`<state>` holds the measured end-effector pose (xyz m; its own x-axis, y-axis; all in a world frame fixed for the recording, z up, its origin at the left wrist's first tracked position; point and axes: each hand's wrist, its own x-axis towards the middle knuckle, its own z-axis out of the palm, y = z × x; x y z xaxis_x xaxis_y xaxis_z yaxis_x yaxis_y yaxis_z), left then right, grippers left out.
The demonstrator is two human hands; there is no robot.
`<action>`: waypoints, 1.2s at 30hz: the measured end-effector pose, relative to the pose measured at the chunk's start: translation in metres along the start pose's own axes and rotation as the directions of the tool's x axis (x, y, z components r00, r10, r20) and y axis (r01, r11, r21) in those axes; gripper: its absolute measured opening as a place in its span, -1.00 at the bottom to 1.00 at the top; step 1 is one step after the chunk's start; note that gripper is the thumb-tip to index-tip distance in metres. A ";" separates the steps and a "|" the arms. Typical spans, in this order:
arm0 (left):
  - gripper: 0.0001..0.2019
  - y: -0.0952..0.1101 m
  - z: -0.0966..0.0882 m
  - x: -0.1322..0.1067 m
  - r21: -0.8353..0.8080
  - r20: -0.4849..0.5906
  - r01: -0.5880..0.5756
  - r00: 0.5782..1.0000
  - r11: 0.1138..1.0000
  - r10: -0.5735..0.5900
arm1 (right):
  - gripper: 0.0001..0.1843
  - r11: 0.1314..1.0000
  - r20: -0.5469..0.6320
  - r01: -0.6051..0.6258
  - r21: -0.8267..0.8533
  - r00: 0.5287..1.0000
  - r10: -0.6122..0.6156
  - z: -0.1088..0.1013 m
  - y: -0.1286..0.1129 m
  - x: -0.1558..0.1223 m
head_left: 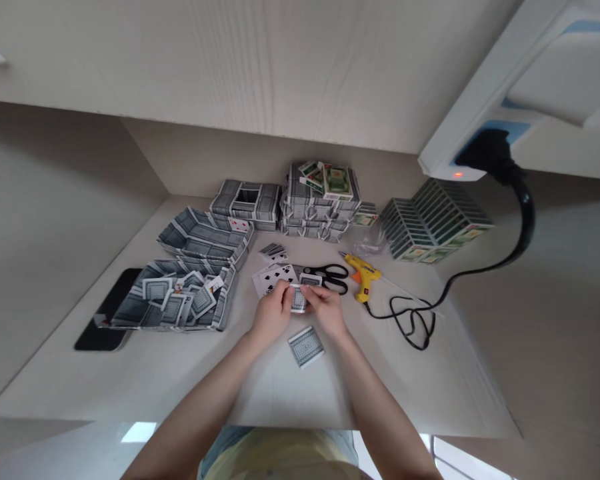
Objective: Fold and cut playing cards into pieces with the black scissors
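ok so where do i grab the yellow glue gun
Take the yellow glue gun by its handle, which points toward you as it lies on its side. Come from above on the right with the right hand, since the scissors crowd its left. That hand and the left hand now pinch a playing card.

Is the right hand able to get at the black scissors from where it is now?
Probably yes. The scissors lie on the table just beyond the right hand, with nothing between them. However, its fingers pinch a card together with the left hand, so it is not free.
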<state>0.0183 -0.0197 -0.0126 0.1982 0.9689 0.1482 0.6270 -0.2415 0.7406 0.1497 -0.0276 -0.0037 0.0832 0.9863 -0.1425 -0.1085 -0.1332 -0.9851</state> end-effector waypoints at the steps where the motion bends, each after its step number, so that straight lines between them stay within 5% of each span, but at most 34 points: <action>1: -0.79 0.000 0.000 0.000 -0.004 -0.007 0.002 1.000 1.000 -0.002 | -0.71 0.999 -0.012 0.020 -0.025 1.000 -0.020 0.001 0.000 -0.001; 6: -0.76 0.000 0.001 0.000 -0.034 -0.023 0.022 0.999 0.999 -0.023 | -0.71 0.989 -0.074 0.107 -0.106 0.991 -0.115 0.003 -0.001 -0.004; 11: -0.68 -0.004 0.000 0.005 -0.278 -0.022 0.059 0.997 0.959 -0.068 | -0.73 0.992 -0.095 0.089 -0.086 0.991 -0.097 0.002 0.001 -0.003; 19: -0.62 -0.002 -0.001 0.007 -0.408 0.115 0.098 0.992 0.908 -0.055 | -0.73 0.996 -0.103 0.084 -0.030 0.991 -0.086 0.004 -0.002 -0.003; 27: -0.61 -0.002 -0.006 0.013 -0.573 0.057 0.191 0.979 0.797 -0.194 | -0.67 0.950 0.241 -0.212 0.229 0.958 0.155 0.001 -0.010 -0.003; 36: -0.61 -0.013 -0.001 0.013 -0.551 0.040 0.116 0.993 0.826 -0.113 | -0.75 0.929 0.224 -0.259 0.265 0.953 0.202 -0.001 -0.002 0.000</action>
<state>0.0117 -0.0041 -0.0196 0.1564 0.9870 0.0375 0.1261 -0.0576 0.9903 0.1505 -0.0278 -0.0016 -0.1645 0.9351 -0.3139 -0.3845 -0.3538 -0.8526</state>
